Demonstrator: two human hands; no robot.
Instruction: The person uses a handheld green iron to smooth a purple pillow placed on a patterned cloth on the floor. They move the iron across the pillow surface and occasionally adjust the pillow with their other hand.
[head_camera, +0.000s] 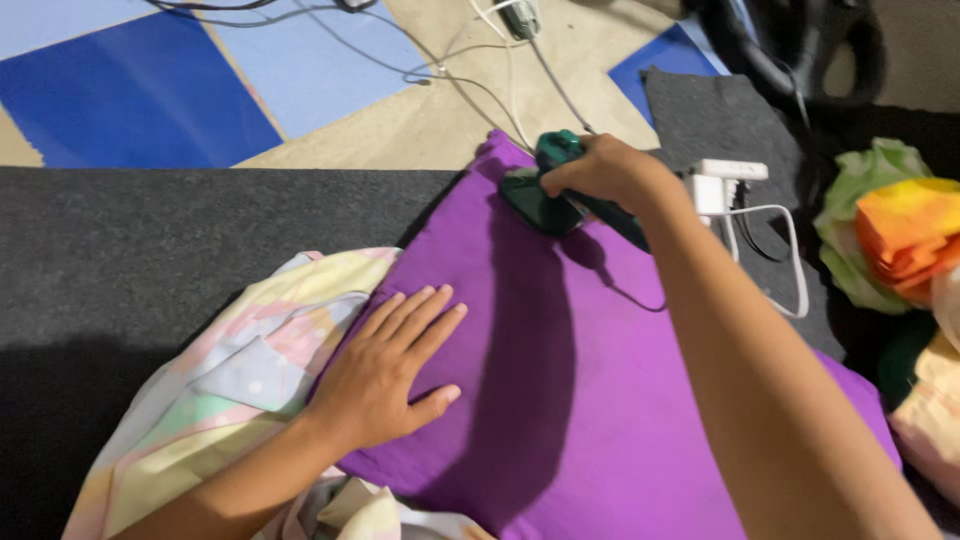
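A purple cloth (560, 400) lies spread flat on a dark grey felt mat (140, 240). My left hand (390, 370) rests on the cloth's left side, palm down, fingers spread. My right hand (605, 172) grips a small dark green iron (545, 195) at the cloth's far top corner, sole on the fabric. A dark cord runs from the iron toward my right forearm.
A pastel patchwork cloth (230, 390) lies bunched under the purple cloth's left edge. A white power adapter with white cable (730, 185) sits on the mat to the right. Folded green, orange and yellow cloths (895, 235) pile at far right. Blue floor tiles (130, 90) and cables lie beyond.
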